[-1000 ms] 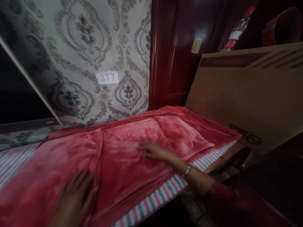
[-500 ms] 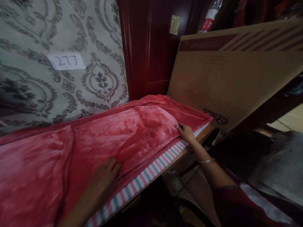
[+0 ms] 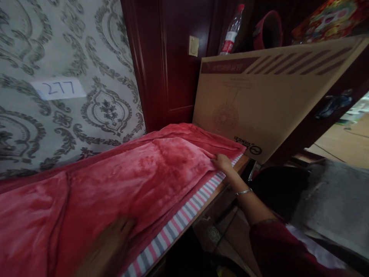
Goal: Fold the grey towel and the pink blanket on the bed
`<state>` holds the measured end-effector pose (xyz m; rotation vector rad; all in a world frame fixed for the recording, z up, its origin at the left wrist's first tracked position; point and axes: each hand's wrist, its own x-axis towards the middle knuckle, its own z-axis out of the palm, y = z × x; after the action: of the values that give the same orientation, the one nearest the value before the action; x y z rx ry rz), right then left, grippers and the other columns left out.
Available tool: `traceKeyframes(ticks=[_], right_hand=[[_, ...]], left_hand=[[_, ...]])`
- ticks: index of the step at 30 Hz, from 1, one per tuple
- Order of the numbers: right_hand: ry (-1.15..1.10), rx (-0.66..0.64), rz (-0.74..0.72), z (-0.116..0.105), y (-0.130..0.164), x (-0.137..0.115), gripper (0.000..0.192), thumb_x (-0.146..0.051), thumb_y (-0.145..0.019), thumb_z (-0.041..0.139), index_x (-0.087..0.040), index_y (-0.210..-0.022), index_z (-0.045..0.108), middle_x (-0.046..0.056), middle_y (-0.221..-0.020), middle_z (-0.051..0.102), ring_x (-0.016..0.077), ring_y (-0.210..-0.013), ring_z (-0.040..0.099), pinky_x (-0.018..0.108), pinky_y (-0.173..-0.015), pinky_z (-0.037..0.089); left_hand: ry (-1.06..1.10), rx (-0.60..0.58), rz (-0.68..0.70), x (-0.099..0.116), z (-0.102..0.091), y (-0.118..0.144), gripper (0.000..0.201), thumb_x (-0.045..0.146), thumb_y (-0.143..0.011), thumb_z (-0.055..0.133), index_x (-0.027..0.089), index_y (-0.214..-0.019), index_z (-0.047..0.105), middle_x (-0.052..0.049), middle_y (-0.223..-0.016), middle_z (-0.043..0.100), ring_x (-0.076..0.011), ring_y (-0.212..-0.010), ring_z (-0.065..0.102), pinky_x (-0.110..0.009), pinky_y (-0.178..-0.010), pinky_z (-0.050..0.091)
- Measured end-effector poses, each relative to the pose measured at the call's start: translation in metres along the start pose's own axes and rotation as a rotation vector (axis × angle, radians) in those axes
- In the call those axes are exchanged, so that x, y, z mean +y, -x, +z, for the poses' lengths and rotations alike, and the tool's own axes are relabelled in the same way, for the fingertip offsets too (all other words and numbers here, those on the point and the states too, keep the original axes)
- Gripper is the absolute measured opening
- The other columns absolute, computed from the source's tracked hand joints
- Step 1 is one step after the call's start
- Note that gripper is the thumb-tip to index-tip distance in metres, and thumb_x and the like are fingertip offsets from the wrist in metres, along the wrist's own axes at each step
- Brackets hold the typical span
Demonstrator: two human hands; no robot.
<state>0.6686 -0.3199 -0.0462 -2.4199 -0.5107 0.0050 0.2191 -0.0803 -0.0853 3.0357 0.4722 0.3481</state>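
A red plush blanket (image 3: 173, 157) lies folded in layers along a bench, its top layer lighter pink in places. At its near right edge, my right hand (image 3: 223, 163) is closed in a pinch on the blanket, and a small ridge of cloth runs from the fingertips. My left hand (image 3: 111, 238), smeared by motion, rests on the blanket at the lower left with fingers somewhat apart. Below the blanket shows a striped sheet (image 3: 175, 227) in pink, grey and white.
A large cardboard box (image 3: 259, 92) leans at the far right end. Behind it stand a plastic bottle (image 3: 230, 34) and a colourful package (image 3: 328, 21). Patterned wallpaper (image 3: 106, 105) and a dark red wooden panel (image 3: 175, 77) border the back. A grey cushion-like thing (image 3: 337, 207) is at right.
The view has turned to the right, so the scene sits further left. My right hand's pinch has drawn up a ridge in the blanket edge. My left hand is more blurred.
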Motion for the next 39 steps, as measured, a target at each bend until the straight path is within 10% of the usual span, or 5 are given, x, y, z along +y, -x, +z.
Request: traceKeyframes(ticks=[10,16,21,34,39], right_hand=[[-0.848,-0.177,-0.436,-0.024,-0.033,-0.111,0.067,-0.032,-0.089,0.055,-0.03,-0.153,0.034,0.007,-0.152,0.047,0.019,-0.126,0.056,0.036,-0.097,0.051],[-0.584,-0.028,-0.034,0.013,-0.014,-0.062,0.029,-0.028,-0.083,0.061,-0.014,-0.107,0.07,0.011,-0.104,0.073,0.0222,-0.098,0.067,0.035,-0.085,0.054],[-0.456,-0.078,0.07,0.04,0.005,-0.024,0.018,-0.028,-0.077,0.07,-0.017,-0.064,0.064,-0.003,-0.049,0.054,0.0152,-0.056,0.06,0.024,-0.058,0.048],[-0.324,0.042,-0.083,-0.015,-0.073,-0.033,0.024,-0.037,-0.095,0.062,-0.014,-0.1,0.065,0.004,-0.099,0.068,0.015,-0.083,0.065,0.033,-0.076,0.056],[-0.204,-0.077,-0.069,-0.008,-0.056,-0.014,0.034,-0.045,-0.095,0.058,-0.013,-0.086,0.067,0.001,-0.071,0.067,0.0142,-0.064,0.063,0.028,-0.063,0.052]], left_hand=[[0.457,0.061,-0.235,0.004,-0.024,-0.029,0.035,0.041,-0.089,0.042,0.023,-0.094,0.071,-0.005,-0.092,0.078,-0.0243,-0.084,0.074,-0.033,-0.078,0.06],[0.543,0.092,-0.309,0.002,-0.023,-0.028,0.037,0.052,-0.085,0.045,0.024,-0.068,0.062,-0.002,-0.069,0.072,-0.0246,-0.068,0.07,-0.031,-0.061,0.056],[0.485,0.097,-0.29,0.005,-0.017,-0.029,0.033,0.047,-0.087,0.045,0.024,-0.075,0.065,-0.003,-0.076,0.075,-0.0234,-0.072,0.071,-0.03,-0.067,0.056],[0.515,0.189,-0.255,0.004,-0.016,-0.028,0.03,0.049,-0.082,0.048,0.027,-0.071,0.065,0.0,-0.075,0.077,-0.0235,-0.07,0.073,-0.029,-0.06,0.057],[0.417,0.231,-0.266,-0.005,-0.005,-0.026,0.03,0.044,-0.083,0.047,0.025,-0.087,0.07,-0.003,-0.086,0.079,-0.0255,-0.079,0.075,-0.033,-0.07,0.06]])
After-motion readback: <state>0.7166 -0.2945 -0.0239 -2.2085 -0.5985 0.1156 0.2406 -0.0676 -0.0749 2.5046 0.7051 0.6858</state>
